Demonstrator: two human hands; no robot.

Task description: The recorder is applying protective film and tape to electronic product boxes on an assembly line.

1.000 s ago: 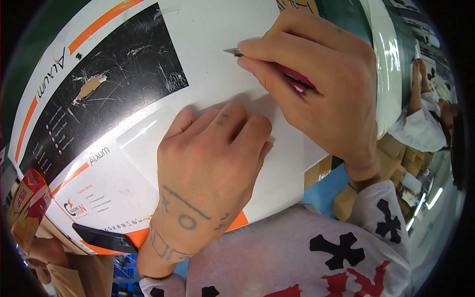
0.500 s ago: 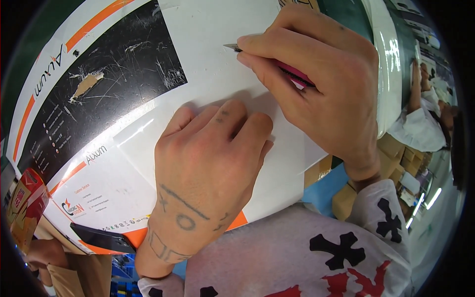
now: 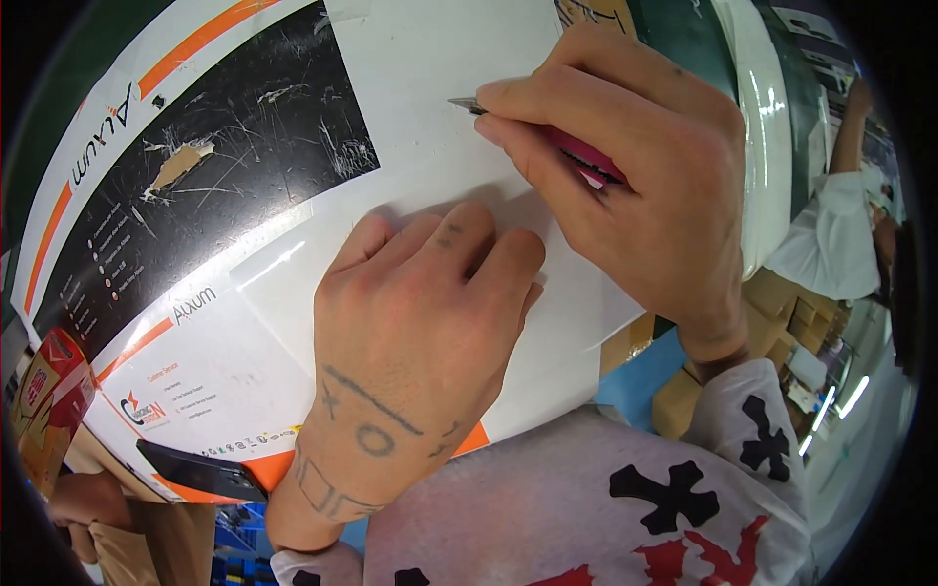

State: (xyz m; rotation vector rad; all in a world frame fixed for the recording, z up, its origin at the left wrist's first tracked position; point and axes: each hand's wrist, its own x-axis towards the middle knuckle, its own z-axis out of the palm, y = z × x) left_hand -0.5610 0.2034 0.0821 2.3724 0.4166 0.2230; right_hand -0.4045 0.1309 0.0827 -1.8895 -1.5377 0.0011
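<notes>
My right hand (image 3: 635, 166) grips a pink craft knife (image 3: 584, 154) like a pen. Its pointed silver blade tip (image 3: 463, 104) juts out past the thumb and forefinger, over a white sheet (image 3: 420, 88). Whether the tip touches the sheet, I cannot tell. Nearer to me, my left hand (image 3: 420, 293) rests on the white surface with its fingers curled down. Their tips, and anything beneath them, are hidden. A faint straight edge of a sheet (image 3: 264, 303) runs out beside that hand.
A scratched black, white and orange printed board (image 3: 264, 146) lies under the work. A dark phone (image 3: 200, 471) and a red-and-yellow packet (image 3: 54, 391) are at the left edge. To the right are cardboard boxes (image 3: 772, 313) and another person's white sleeve (image 3: 831, 234).
The view has shifted slightly. The knife tip is a little closer to me, with both hands keeping much the same pose. At the far right, the other person's arm has moved.
</notes>
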